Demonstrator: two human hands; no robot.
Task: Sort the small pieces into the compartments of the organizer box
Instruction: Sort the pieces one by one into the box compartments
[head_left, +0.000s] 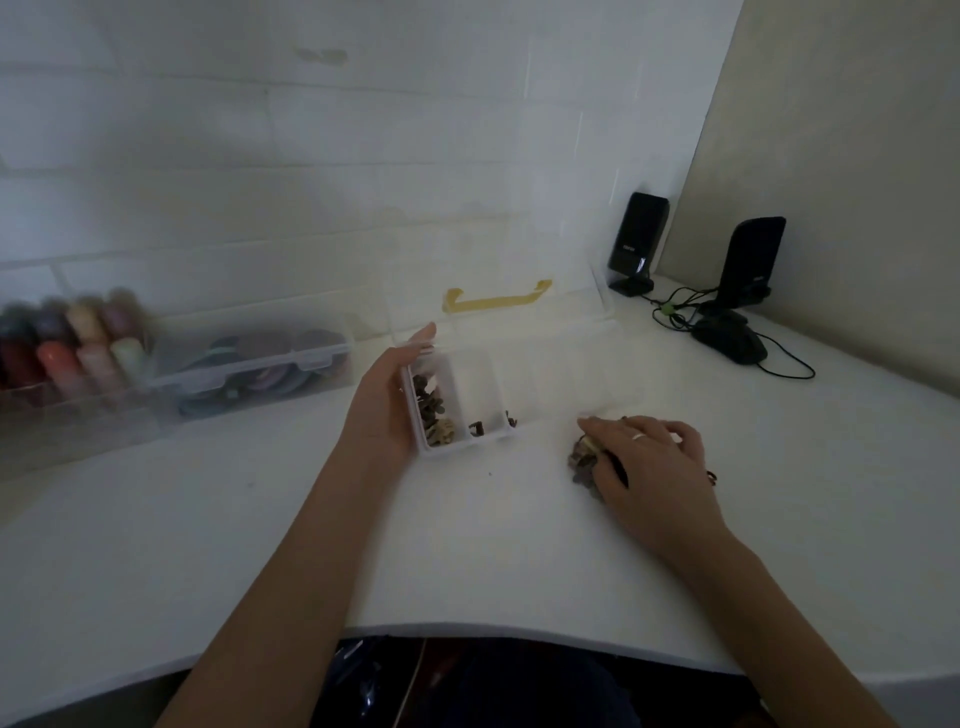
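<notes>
Both bare forearms reach forward. The left hand (384, 397) stands on its edge with fingers straight. The right hand (652, 462) is palm down, fingers spread and loosely bent.

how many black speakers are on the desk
2. The left speaker stands at the far right corner of the desk; the right speaker stands just right of it, slightly nearer. None seems hidden.

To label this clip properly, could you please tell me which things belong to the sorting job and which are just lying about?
In the job: organizer box, pieces already in its compartments, pile of small pieces under the right hand, left hand against the box.
Lying about: clear storage bin of coloured items, black speakers, cables.
</notes>
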